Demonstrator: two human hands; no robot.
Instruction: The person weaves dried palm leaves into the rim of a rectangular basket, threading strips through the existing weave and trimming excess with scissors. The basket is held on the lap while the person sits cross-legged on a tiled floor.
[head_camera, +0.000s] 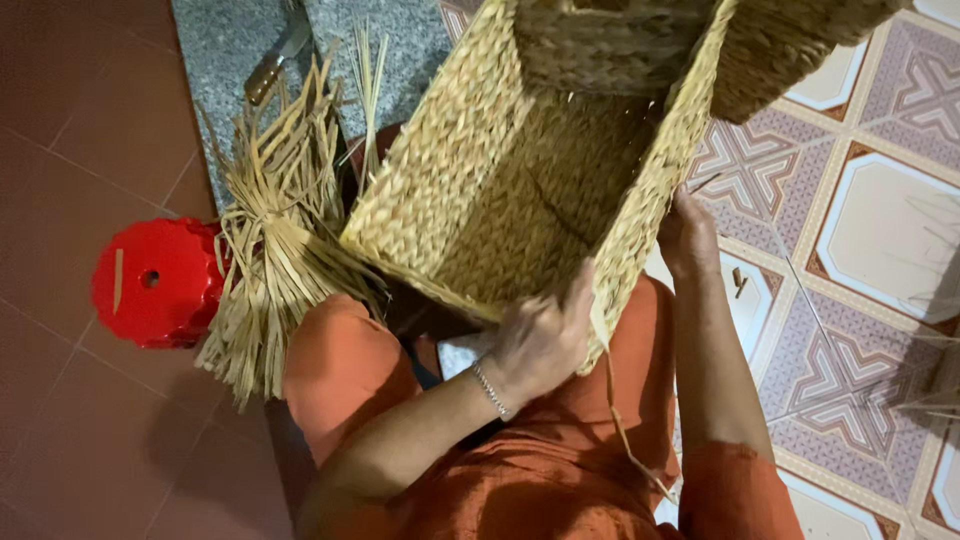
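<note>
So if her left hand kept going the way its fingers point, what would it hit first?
The left hand already rests on the rim of the woven basket; going on, it would likely meet the basket's inner wall, though depth is unclear.

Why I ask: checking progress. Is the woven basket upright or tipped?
Tipped: the woven basket lies on its side, open mouth facing the person's lap.

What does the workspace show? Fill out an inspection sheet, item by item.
Surface: patterned tile floor, dark red tiles on the other side.
Job's things: woven straw basket on the person's lap, a loose strand hanging.
Clutter: straw bundle, red plastic stool, knife on a grey slab.
Grippers: left hand grips the basket rim; right hand touches its side.
Cables: nothing seen.
Surroundings: nothing seen.
</note>
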